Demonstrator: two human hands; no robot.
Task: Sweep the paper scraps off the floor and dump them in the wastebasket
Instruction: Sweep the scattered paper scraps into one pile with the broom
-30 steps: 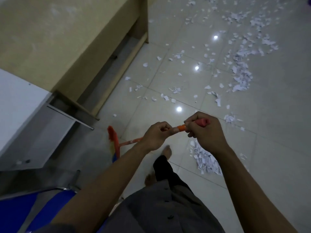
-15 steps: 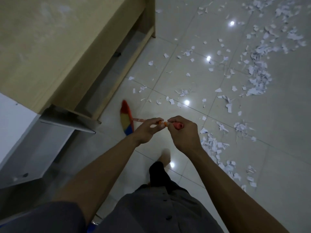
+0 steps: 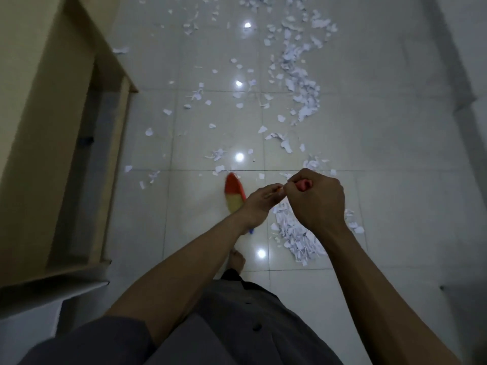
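Observation:
My right hand (image 3: pixel 315 200) grips the red top end of a broom handle, and my left hand (image 3: pixel 259 202) holds the handle just below it. The broom head (image 3: pixel 234 194), red, yellow and blue, rests on the white tiled floor left of my hands. A heap of white paper scraps (image 3: pixel 297 237) lies under my right hand. More paper scraps (image 3: pixel 300 83) run in a long trail up the floor, with loose pieces (image 3: pixel 196 94) scattered to its left. No wastebasket is in view.
A tan wooden desk (image 3: pixel 44 122) with an open underside fills the left side. A white cabinet edge (image 3: pixel 31 320) sits at lower left. My bare foot (image 3: pixel 237 260) stands near the heap. A raised grey step (image 3: pixel 463 83) borders the right.
The view has swung so the desk lies further left. The broom head has moved right, from beside the desk toward the scrap heap. Both hands keep their hold on the handle.

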